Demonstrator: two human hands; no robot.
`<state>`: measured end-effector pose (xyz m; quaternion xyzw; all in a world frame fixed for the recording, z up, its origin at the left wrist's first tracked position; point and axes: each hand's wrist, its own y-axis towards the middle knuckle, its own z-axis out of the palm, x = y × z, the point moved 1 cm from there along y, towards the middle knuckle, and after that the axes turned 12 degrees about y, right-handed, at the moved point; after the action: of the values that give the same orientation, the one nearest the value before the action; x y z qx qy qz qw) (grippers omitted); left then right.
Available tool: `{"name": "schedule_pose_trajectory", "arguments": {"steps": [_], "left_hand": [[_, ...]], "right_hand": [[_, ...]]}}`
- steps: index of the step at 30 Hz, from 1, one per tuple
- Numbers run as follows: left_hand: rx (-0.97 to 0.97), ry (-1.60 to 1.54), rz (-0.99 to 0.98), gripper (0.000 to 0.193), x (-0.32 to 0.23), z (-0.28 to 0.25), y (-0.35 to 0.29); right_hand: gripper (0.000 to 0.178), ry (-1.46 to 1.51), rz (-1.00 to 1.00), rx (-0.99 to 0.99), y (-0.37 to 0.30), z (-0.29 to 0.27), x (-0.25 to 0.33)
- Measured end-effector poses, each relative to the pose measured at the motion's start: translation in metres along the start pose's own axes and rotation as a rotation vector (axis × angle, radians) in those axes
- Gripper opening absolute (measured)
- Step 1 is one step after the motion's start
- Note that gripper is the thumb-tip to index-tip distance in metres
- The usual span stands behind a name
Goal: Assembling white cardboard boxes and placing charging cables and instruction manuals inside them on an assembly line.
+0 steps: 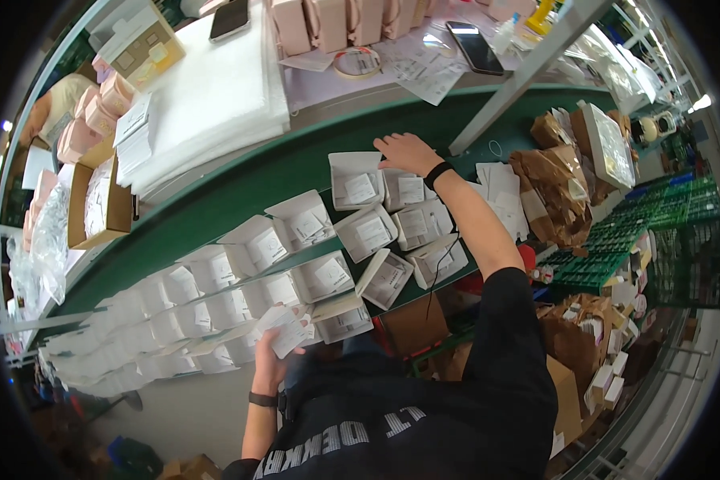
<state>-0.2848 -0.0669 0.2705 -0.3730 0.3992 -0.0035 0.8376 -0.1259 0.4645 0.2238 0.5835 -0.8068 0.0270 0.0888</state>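
My left hand (270, 362) is closed on a small stack of printed white leaflets (283, 330), held low in front of my body over the near row of boxes. My right hand (408, 154) reaches far forward with its fingers spread, fingertips at the right corner of an open white box (353, 192). That box has a folded white leaflet (360, 189) inside. Under the right wrist stands another open white box (410, 192), partly hidden by the hand. Beside it, a tilted white box (384, 278) leans out of line and also contains a leaflet.
Rows of open white boxes (216, 272) run leftward along the green conveyor belt (312, 152). Beyond it lie white foam sheets (208, 88), pink cases (328, 24) and a phone (475, 48). A metal post (520, 80) rises near my right hand. Brown crumpled paper (552, 188) lies at the right.
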Motion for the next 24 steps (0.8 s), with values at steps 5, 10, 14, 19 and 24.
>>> {"name": "schedule_pose_trajectory", "arguments": {"steps": [5, 10, 14, 19, 24], "left_hand": [[-0.105, 0.031, 0.071, 0.066, 0.003, -0.019, -0.011], [-0.213, -0.026, 0.081, 0.066, 0.007, -0.036, -0.023], [-0.235, -0.025, 0.072, 0.065, 0.002, -0.032, -0.020], [-0.219, -0.037, 0.069, 0.064, 0.003, -0.031, -0.007], [-0.281, -0.019, 0.067, 0.062, 0.008, -0.041, -0.017]], "right_hand": [[0.026, -0.015, -0.149, 0.042, 0.017, 0.034, -0.027], [0.024, 0.033, 0.010, 0.040, 0.065, 0.036, -0.059], [0.039, 0.077, 0.044, -0.508, 0.088, 0.069, -0.128], [0.050, 0.031, 0.322, -0.528, 0.080, 0.078, -0.167], [0.065, 0.326, 0.167, 0.316, 0.064, 0.006, -0.050]]}}
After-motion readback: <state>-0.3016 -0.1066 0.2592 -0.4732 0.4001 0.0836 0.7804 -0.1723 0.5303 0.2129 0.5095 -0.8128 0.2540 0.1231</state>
